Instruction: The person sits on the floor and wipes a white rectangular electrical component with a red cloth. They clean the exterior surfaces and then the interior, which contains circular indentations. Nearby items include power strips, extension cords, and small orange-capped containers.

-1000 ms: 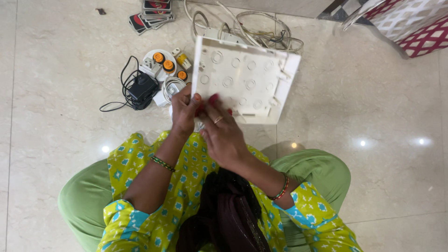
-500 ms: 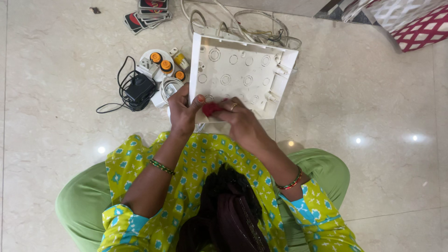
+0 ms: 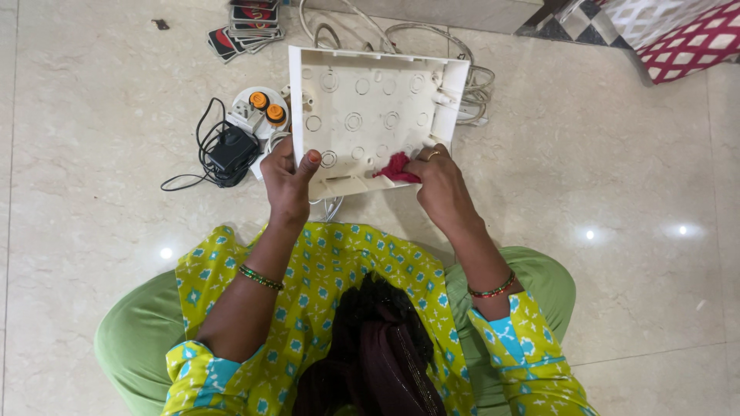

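I sit on the floor holding a white plastic electrical box [image 3: 362,100] with round knock-out rings, its open side facing me. My left hand [image 3: 285,181] grips its lower left corner, thumb over the rim. My right hand [image 3: 439,181] presses a small red cloth [image 3: 397,168] against the inside of the box near its lower right edge.
Behind the box on the marble floor lie a coil of white cables [image 3: 401,35], a white extension board with orange plugs [image 3: 258,108], a black adapter with cord [image 3: 223,150] and a stack of playing cards [image 3: 247,27]. A red-and-white patterned bag [image 3: 678,35] stands at the top right.
The box has shifted left and swung squarer to me. My right hand with the red cloth has slid from the box's lower left to its lower right.
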